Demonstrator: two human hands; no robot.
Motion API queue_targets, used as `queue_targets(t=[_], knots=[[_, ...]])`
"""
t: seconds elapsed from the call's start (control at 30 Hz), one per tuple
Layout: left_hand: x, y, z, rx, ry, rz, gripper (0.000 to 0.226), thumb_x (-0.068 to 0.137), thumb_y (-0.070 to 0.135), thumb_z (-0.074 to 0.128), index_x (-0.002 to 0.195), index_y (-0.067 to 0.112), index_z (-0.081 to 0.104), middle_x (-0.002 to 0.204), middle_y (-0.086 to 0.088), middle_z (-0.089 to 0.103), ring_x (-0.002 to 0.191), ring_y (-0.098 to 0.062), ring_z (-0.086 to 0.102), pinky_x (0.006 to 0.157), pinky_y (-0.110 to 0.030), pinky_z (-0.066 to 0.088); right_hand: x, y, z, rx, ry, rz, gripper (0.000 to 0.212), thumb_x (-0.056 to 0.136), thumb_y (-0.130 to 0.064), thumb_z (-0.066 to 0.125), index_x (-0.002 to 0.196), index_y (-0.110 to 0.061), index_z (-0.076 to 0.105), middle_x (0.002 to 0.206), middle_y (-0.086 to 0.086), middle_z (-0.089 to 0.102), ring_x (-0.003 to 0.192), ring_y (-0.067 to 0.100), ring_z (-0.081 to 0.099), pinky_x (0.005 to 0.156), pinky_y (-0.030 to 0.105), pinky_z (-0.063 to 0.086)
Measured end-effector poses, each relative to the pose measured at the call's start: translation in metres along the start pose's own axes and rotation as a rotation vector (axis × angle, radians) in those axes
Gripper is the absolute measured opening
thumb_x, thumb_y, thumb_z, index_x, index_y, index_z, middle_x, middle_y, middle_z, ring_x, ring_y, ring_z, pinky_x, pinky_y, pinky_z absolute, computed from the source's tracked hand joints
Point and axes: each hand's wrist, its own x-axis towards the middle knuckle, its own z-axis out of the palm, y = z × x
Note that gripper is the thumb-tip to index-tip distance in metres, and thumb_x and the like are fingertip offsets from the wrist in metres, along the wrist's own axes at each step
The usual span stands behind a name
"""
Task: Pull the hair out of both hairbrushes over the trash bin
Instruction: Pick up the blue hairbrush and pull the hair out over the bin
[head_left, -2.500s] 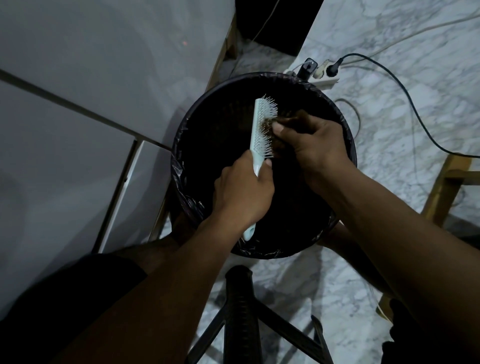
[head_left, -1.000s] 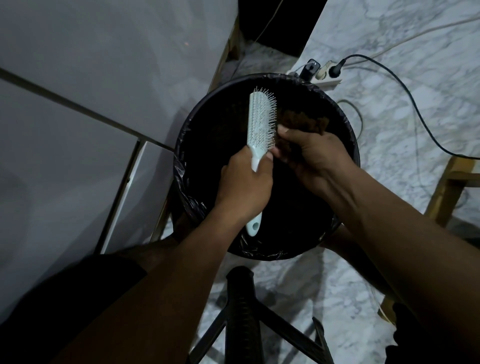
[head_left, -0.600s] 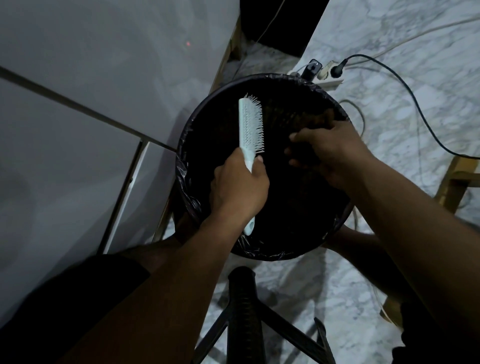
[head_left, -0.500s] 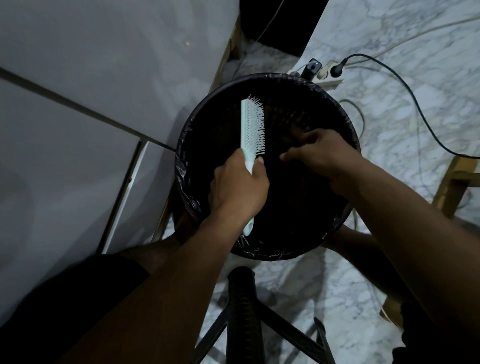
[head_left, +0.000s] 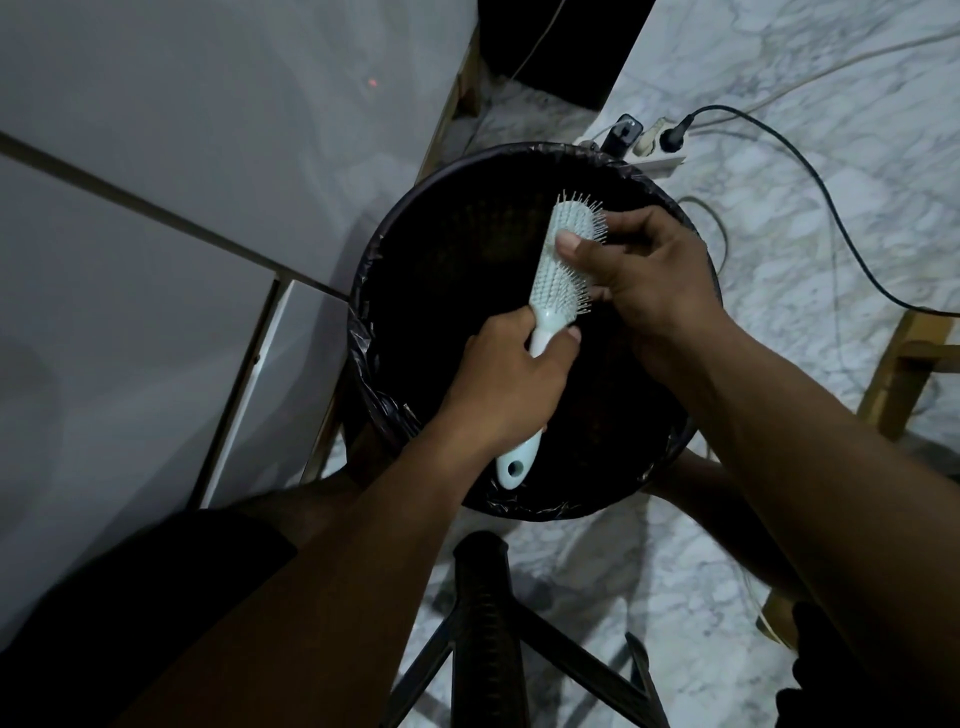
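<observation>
One hairbrush (head_left: 563, 270) over one trash bin (head_left: 415, 249), two hands gripping it.

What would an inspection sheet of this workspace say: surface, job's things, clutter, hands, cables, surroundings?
Surface: marble floor.
Job's things: pale hairbrush held over the black-lined trash bin; second brush not seen.
Clutter: nothing seen.
Hands: left hand grips the handle; right hand is at the bristles, thumb on the brush head.
Cables: black cable runs from the power strip behind the bin.
Surroundings: grey cabinet panels left, black stand below, wooden furniture leg right.
</observation>
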Motion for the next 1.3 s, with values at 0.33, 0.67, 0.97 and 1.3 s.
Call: queue_targets(t=[0.33, 0.67, 0.97, 1.3], knots=[[0.001, 0.001, -0.003, -0.022, -0.052, -0.007, 0.022, 0.100, 0.030, 0.062, 0.084, 0.017, 0.067, 0.048, 0.013, 0.053, 0.038, -0.004, 0.052, 0.042, -0.027, 0.046, -0.002, 0.001, -0.002, 0.030, 0.212, 0.005, 0.028, 0.096, -0.023, 0.066, 0.074, -0.007, 0.058, 0.064, 0.004, 0.064, 0.039, 0.002, 0.058, 0.042, 0.017, 0.048], [0.005, -0.007, -0.005, 0.119, 0.154, -0.112, 0.022, 0.098, 0.034, 0.060, 0.087, 0.017, 0.068, 0.067, 0.004, 0.066, 0.055, -0.009, 0.063, 0.049, -0.020, 0.043, 0.011, 0.007, -0.005, -0.052, 0.175, 0.202, 0.034, 0.102, -0.032, 0.049, 0.078, -0.010, 0.055, 0.062, 0.006, 0.066, 0.047, 0.015, 0.061, 0.050, 0.029, 0.051], [0.003, -0.006, -0.004, 0.104, 0.032, -0.107, 0.020, 0.097, 0.030, 0.061, 0.085, 0.015, 0.067, 0.055, 0.009, 0.058, 0.040, -0.001, 0.054, 0.040, -0.018, 0.039, 0.006, 0.019, 0.001, -0.179, -0.119, -0.039, 0.055, 0.076, -0.016, 0.085, 0.127, -0.008, 0.064, 0.115, 0.004, 0.071, 0.105, 0.013, 0.069, 0.085, 0.026, 0.057], [0.001, -0.006, -0.002, 0.073, -0.083, -0.051, 0.019, 0.098, 0.031, 0.063, 0.088, 0.014, 0.067, 0.048, 0.013, 0.054, 0.039, -0.003, 0.053, 0.045, -0.029, 0.052, 0.014, 0.025, -0.014, -0.174, 0.167, -0.088, 0.020, 0.082, -0.028, 0.081, 0.073, -0.013, 0.070, 0.075, 0.000, 0.074, 0.067, 0.009, 0.070, 0.069, 0.029, 0.059]])
